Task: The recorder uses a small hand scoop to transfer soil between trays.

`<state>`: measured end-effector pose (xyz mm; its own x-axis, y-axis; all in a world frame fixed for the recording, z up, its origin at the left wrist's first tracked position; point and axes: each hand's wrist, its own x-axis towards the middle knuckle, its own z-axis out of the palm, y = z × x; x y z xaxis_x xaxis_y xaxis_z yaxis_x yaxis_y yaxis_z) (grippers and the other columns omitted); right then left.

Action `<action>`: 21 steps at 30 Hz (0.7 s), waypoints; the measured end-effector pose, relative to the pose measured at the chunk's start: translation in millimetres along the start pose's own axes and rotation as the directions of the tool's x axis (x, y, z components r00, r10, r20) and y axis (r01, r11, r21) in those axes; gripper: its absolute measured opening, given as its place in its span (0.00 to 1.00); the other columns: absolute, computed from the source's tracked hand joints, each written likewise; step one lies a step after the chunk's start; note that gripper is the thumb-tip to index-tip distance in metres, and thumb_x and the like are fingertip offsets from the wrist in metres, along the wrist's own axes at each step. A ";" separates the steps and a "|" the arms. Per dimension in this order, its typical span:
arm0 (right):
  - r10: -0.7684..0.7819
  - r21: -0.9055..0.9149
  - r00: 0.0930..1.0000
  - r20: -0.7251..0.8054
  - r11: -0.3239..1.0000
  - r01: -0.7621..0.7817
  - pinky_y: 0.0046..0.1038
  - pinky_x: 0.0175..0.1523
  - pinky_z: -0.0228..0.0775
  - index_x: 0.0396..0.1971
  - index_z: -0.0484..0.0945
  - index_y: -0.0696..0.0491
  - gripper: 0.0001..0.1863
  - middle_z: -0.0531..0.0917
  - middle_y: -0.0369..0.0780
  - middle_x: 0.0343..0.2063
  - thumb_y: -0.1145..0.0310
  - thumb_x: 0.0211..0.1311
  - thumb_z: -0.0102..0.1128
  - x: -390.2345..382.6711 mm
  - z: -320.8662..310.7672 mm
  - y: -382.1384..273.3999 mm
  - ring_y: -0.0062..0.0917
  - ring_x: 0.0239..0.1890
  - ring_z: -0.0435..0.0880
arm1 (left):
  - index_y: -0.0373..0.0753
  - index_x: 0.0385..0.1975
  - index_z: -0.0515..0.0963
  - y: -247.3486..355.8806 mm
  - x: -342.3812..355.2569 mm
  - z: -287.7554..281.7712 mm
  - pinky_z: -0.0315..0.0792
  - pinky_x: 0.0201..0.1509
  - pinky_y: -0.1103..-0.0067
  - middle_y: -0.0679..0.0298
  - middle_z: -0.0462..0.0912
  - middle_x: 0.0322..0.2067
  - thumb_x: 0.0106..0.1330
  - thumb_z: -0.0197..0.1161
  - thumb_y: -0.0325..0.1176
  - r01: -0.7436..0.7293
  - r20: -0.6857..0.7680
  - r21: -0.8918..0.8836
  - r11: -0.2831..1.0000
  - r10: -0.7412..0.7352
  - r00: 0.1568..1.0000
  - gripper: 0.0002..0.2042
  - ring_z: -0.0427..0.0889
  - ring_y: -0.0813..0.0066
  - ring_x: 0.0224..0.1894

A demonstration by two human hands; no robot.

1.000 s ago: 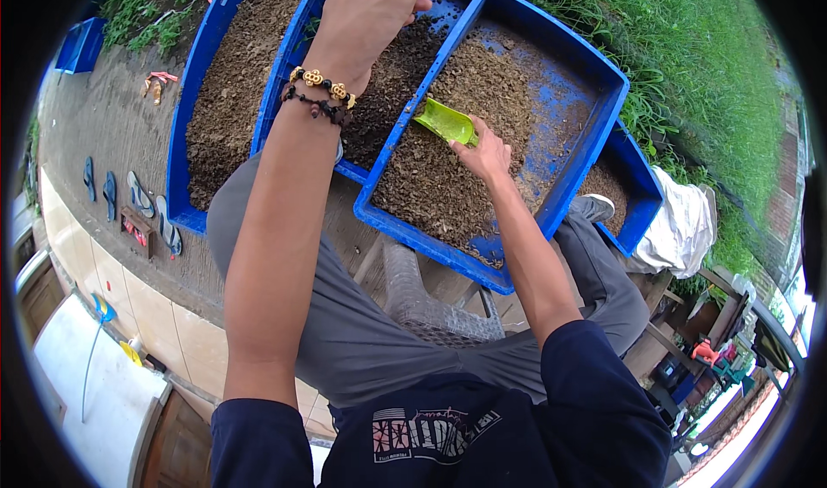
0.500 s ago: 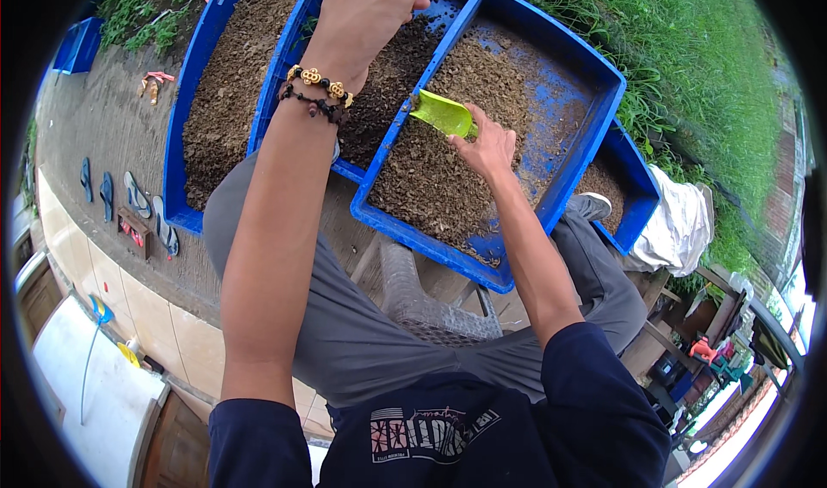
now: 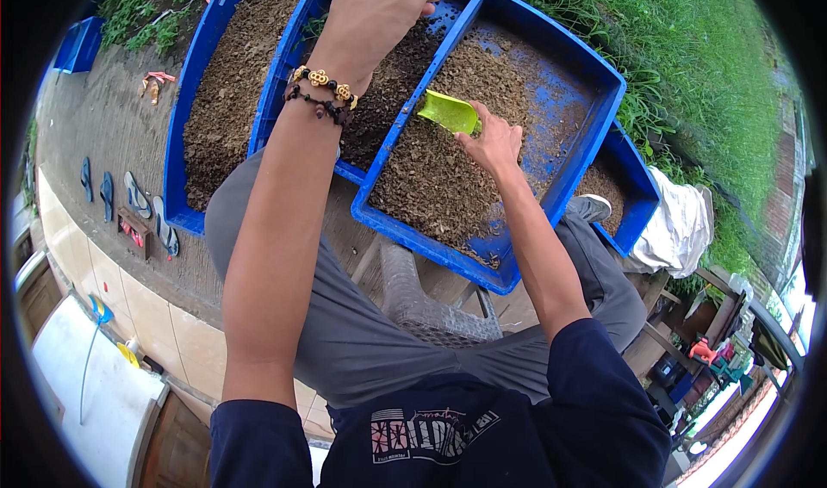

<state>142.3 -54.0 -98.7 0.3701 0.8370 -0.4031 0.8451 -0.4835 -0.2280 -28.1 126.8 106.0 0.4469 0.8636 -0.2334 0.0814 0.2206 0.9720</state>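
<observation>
Head view: nearest are the person's dark shirt (image 3: 448, 436) and grey trousers (image 3: 362, 341), seated on a wicker stool (image 3: 422, 303). Farther out, the right hand (image 3: 493, 142) grasps a green scoop (image 3: 448, 111) by its handle end; the scoop's bowl sticks out to the left of the fingers, tilted just over the brown soil (image 3: 439, 178) in a blue tray (image 3: 594, 100). Beyond, the left hand (image 3: 379, 10), beaded bracelets (image 3: 323, 92) at its wrist, is clenched above a second tray (image 3: 284, 66); whether it holds anything cannot be told. Grass (image 3: 689, 74) lies farthest.
</observation>
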 end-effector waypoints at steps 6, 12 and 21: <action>0.102 0.002 0.994 0.041 0.995 -0.102 0.38 0.50 0.59 0.62 0.71 0.42 0.36 0.87 0.43 0.38 0.54 0.51 0.71 0.0 -2.8 -6.6 0.36 0.46 0.84 | 0.33 0.43 0.79 -11.6 10.3 -3.4 0.73 0.40 0.86 0.67 0.82 0.33 0.68 0.60 0.30 0.026 -0.003 0.014 1.000 -0.026 1.000 0.09 0.80 0.84 0.35; 0.079 -0.036 0.992 0.095 0.996 -0.076 0.38 0.50 0.60 0.62 0.71 0.43 0.36 0.87 0.43 0.39 0.53 0.51 0.70 4.8 6.8 -11.6 0.36 0.44 0.85 | 0.32 0.42 0.79 -16.2 12.7 -2.1 0.74 0.41 0.85 0.66 0.82 0.33 0.66 0.60 0.28 0.007 0.019 0.033 0.999 -0.007 1.000 0.09 0.80 0.82 0.35; 0.128 0.132 0.990 0.060 0.982 -0.135 0.34 0.53 0.58 0.65 0.70 0.42 0.40 0.86 0.44 0.45 0.50 0.49 0.72 -3.9 17.1 5.1 0.32 0.49 0.83 | 0.31 0.42 0.79 -9.7 7.7 0.3 0.74 0.41 0.85 0.66 0.82 0.33 0.65 0.60 0.27 0.007 0.014 0.035 0.999 -0.008 1.000 0.09 0.80 0.82 0.35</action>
<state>138.6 -64.1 -113.5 0.4519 0.7512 -0.4811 0.7291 -0.6218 -0.2860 -25.1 131.2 94.8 0.4585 0.8555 -0.2406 0.1158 0.2109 0.9706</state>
